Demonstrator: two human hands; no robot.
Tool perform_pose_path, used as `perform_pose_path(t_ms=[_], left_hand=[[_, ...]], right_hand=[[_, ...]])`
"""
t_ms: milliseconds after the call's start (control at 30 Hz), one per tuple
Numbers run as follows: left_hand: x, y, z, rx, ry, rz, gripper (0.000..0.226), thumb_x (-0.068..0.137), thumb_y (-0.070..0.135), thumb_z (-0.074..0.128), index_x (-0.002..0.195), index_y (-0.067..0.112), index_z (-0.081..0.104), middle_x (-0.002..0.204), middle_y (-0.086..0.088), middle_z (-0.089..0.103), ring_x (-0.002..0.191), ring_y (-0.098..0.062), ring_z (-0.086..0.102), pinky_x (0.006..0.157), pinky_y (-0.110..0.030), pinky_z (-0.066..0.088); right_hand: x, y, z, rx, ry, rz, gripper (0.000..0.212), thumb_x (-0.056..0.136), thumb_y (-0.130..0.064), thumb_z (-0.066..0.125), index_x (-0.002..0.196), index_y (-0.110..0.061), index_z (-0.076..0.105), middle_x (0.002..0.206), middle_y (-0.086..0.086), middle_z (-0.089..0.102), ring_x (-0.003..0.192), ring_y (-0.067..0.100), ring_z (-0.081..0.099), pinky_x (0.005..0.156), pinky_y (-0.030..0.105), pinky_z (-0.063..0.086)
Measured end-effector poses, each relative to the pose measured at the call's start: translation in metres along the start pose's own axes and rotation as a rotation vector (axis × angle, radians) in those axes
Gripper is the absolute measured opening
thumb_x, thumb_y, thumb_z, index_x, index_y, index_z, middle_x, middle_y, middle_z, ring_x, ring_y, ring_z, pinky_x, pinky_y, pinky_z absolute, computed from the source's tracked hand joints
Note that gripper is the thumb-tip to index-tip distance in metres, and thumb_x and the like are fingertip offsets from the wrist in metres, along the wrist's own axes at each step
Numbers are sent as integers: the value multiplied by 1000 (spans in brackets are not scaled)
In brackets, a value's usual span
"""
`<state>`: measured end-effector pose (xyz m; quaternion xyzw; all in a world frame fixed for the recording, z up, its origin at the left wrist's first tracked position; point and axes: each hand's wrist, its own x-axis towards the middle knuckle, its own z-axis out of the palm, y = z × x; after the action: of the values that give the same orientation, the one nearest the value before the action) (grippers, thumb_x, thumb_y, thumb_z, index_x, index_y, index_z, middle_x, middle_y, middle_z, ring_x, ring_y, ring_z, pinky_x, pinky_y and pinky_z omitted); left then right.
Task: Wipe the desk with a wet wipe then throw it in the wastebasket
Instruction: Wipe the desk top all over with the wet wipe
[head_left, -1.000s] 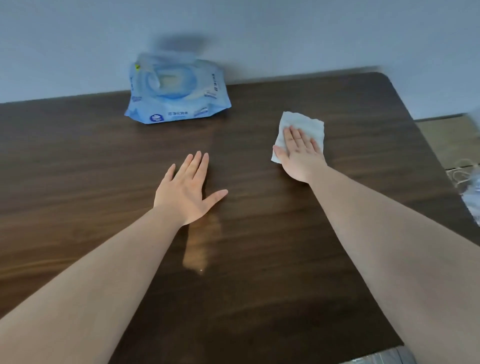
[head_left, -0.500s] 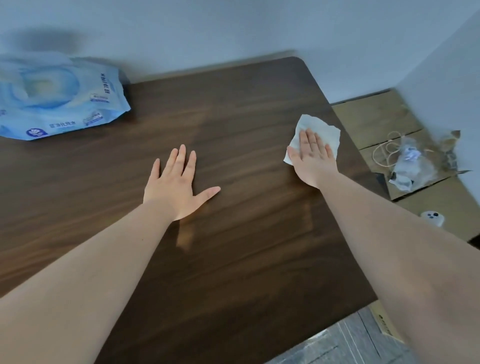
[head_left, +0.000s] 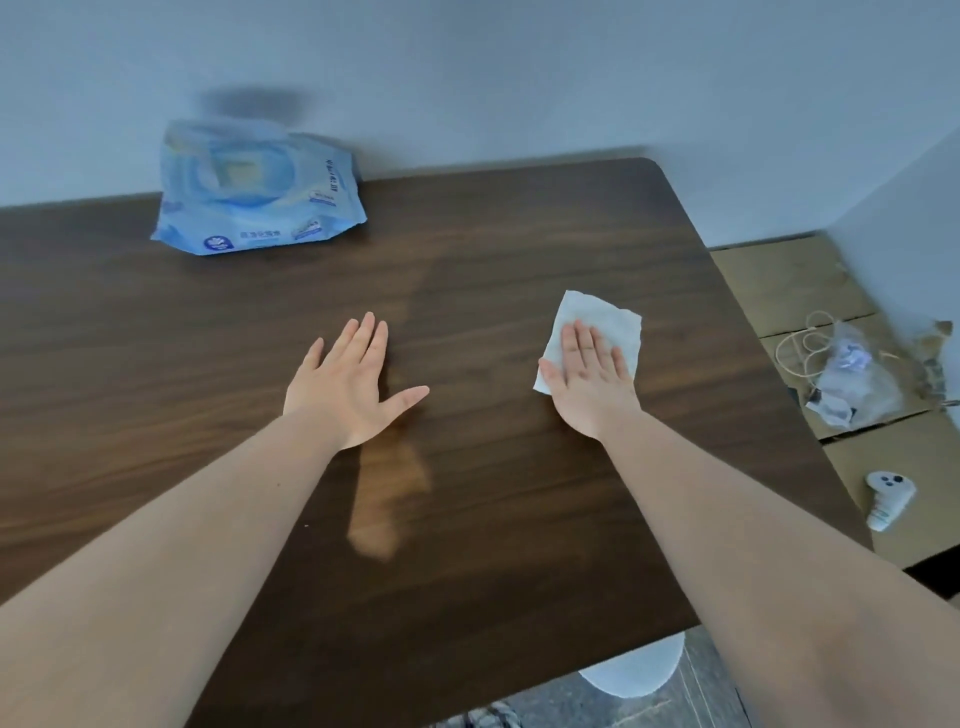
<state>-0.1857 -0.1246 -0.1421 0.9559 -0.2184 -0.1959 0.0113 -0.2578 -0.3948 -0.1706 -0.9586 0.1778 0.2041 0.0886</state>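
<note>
A white wet wipe (head_left: 602, 317) lies spread on the dark wooden desk (head_left: 493, 249), right of the middle. My right hand (head_left: 589, 382) presses flat on its near half, fingers straight and together, and the wipe's far corners show beyond the fingertips. Left of it, my left hand (head_left: 353, 384) rests palm down on the bare wood with its thumb spread and holds nothing. A pale round object (head_left: 631, 670) shows below the desk's front edge; I cannot tell whether it is the wastebasket.
A blue pack of wet wipes (head_left: 254, 197) lies at the back left against the wall. Right of the desk, on flattened cardboard (head_left: 789, 280), are a crumpled plastic bag with a cord (head_left: 852, 384) and a white controller (head_left: 888, 499).
My right hand slid the wipe right, close to the desk's right edge, then back left and nearer to me. The left hand stayed flat on the desk.
</note>
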Motion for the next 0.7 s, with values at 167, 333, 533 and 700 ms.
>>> perform_pose_path(t_ms=[167,333,533,700], left_hand=[[-49,-79,6,-30,-2,-154,95,80,78,15,151,19,-7,160,2,-11,146,-14,-9,119,-41,4],[-118,-162,24,-93,5,-361,101,78,79,16,151,14,-6,160,-2,-10,147,-16,-9,119,-41,6],[-209,-260,51,-138,-64,-611,113,68,86,13,150,12,-10,160,-6,-12,147,-20,-10,119,-42,7],[-277,-333,75,-211,-95,-793,124,58,92,12,149,12,-12,160,-7,-14,147,-21,-11,119,-45,6]], right_hand=[[-8,-90,15,-45,-32,-157,63,97,-50,4,148,-20,-17,159,-1,-17,145,15,-19,118,41,-9],[-29,-207,36,-102,-60,-378,63,98,-50,5,148,-20,-17,159,-3,-18,144,15,-20,117,40,-12],[-56,-351,67,-189,-110,-599,63,98,-51,6,148,-20,-17,158,-3,-20,144,14,-22,117,41,-12],[-88,-452,92,-253,-126,-761,63,98,-51,6,149,-20,-13,159,-4,-18,144,14,-20,117,40,-11]])
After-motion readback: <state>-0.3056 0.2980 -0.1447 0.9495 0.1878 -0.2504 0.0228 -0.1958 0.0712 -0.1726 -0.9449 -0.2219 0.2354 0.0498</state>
